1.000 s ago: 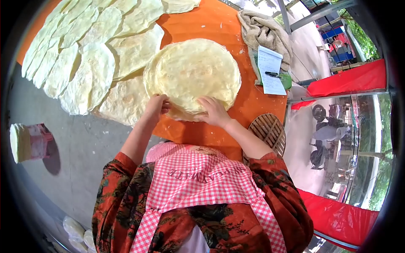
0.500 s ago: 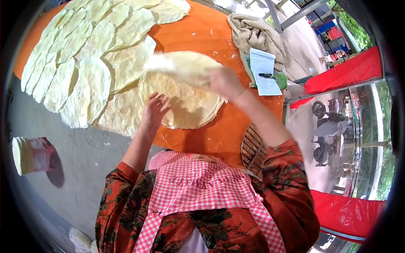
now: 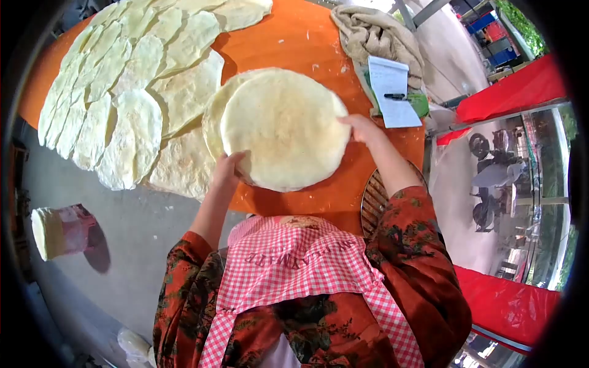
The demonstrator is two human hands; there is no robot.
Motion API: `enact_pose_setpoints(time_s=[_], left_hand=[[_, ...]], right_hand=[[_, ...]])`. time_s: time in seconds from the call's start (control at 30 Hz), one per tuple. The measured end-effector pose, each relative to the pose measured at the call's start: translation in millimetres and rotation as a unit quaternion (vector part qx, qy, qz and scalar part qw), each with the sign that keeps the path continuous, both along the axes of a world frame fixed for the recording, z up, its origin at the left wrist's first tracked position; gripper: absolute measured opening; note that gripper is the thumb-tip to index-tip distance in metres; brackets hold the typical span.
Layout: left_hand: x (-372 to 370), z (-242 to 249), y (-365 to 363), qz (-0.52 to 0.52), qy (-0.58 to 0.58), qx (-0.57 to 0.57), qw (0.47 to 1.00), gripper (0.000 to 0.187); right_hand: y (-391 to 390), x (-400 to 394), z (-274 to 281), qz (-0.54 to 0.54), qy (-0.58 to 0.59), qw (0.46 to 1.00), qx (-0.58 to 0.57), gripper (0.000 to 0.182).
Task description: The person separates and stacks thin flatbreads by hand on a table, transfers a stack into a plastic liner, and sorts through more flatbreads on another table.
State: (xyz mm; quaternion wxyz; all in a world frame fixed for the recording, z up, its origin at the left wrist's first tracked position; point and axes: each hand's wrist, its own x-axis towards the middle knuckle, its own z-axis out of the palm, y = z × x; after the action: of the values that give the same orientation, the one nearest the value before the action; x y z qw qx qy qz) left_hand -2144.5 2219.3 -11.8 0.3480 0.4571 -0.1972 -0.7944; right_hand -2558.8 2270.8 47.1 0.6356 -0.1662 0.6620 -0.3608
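A round, pale flatbread is spread flat between my two hands, above the orange tabletop. My left hand grips its lower left edge, with the fingers partly hidden under it. At the right edge, my right hand pinches the rim between thumb and fingers. Another round flatbread shows from beneath on the left side. Many thin flatbreads overlap in rows to the left, some hanging over the table edge.
At the back right lie a crumpled beige towel and an open notepad with a black pen. A slatted round rack sits by my right forearm. On the floor at left stands a pale container.
The flatbread, blurred and folded in my right hand before, now lies spread out over the other one. My left hand has closed on its edge; my right hand has moved right.
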Motion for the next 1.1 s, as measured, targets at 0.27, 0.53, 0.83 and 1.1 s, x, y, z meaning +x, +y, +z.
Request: enact_pose_setpoints(time_s=[0.27, 0.53, 0.83, 1.1], left_hand=[[16, -67, -20, 0.010, -0.031, 0.091, 0.995, 0.028], [-13, 15, 2, -0.100, -0.176, -0.036, 0.979, 0.036], [34, 25, -85, -0.310, -0.188, -0.382, 0.850, 0.043], [-83, 156, 34, -0.479, -0.055, -0.442, 0.757, 0.071]], right_hand=[[50, 42, -71, -0.205, 0.072, 0.968, -0.124, 0.044], [51, 65, -67, -0.144, 0.313, 0.937, -0.059, 0.054], [122, 140, 53, -0.202, 0.300, 0.919, -0.155, 0.059], [328, 251, 54, -0.539, 0.314, 0.738, -0.257, 0.063]])
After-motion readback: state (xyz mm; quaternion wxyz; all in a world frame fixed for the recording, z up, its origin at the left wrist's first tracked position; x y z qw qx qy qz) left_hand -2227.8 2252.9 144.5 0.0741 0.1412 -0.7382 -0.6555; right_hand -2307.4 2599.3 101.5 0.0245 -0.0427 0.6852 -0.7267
